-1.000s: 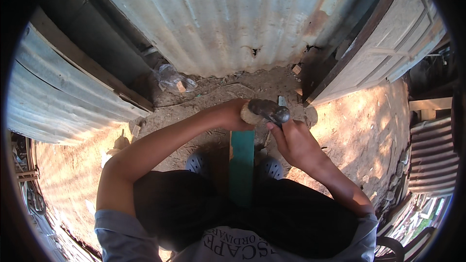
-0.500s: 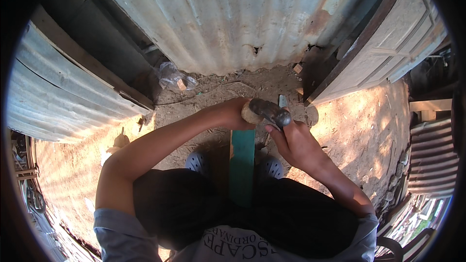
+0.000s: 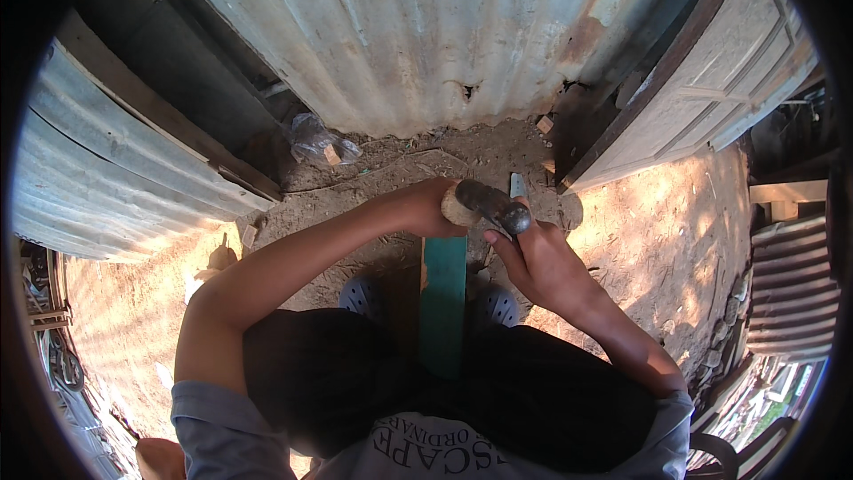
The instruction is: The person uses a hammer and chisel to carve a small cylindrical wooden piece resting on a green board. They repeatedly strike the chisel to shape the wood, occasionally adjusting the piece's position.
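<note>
On my left a crumpled plastic bag (image 3: 322,142) lies in the dirt by the corrugated metal wall (image 3: 418,27). My left hand (image 3: 425,210) has its fingers wrapped around the pale wooden end of a hammer (image 3: 489,205), its dark head tilted toward my right. Just below stands the green plank (image 3: 442,293) between my knees. My right hand (image 3: 538,260) pinches a small metal blade (image 3: 517,187) upright beside the hammer head

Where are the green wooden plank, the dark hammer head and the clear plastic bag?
green wooden plank (image 3: 443,302), head view, middle of its face
dark hammer head (image 3: 491,204), head view, its top
clear plastic bag (image 3: 313,139), head view, crumpled middle
</note>
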{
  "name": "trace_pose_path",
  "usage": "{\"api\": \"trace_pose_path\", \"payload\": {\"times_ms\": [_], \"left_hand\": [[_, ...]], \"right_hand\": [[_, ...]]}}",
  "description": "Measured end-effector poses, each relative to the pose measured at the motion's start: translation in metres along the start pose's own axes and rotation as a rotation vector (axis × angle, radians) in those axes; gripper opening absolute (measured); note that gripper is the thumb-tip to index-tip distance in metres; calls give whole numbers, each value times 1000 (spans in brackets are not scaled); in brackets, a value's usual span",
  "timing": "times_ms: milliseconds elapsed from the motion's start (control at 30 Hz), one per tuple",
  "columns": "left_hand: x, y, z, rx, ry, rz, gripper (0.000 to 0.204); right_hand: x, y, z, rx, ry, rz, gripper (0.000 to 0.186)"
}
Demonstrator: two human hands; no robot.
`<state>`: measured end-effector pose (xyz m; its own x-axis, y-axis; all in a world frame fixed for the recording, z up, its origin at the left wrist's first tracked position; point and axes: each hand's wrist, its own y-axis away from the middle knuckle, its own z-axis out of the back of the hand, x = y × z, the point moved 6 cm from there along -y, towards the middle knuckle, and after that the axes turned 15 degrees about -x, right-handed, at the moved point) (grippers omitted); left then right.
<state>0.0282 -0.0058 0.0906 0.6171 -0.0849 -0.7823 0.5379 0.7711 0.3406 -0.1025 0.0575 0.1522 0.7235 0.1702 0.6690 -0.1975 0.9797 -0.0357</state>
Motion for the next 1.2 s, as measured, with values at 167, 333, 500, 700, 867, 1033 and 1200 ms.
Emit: {"api": "trace_pose_path", "payload": {"times_ms": [167, 333, 500, 700, 867, 1033, 1200], "left_hand": [[12, -11, -9, -14, 45, -111, 62], [14, -12, -9, -41, 71, -131, 55], [14, -17, -13, -5, 29, -165, 51], [18, -19, -4, -108, -3, -151, 39], [47, -44, 17, -182, 62, -284, 37], [41, -49, 21, -104, 45, -241, 23], [30, -51, -5, -32, 211, -262, 27]], "right_hand": [[-1, 0, -2, -5, 6, 19, 44], [0, 0, 0, 2, 11, 7, 43], [-1, 1, 1, -13, -21, 23, 40], [1, 2, 23, -130, -215, -21, 28], [-15, 5, 38, -233, -187, -67, 22], [-23, 4, 71, -423, -254, -168, 19], [-26, 11, 82, -595, -376, -149, 17]]}}
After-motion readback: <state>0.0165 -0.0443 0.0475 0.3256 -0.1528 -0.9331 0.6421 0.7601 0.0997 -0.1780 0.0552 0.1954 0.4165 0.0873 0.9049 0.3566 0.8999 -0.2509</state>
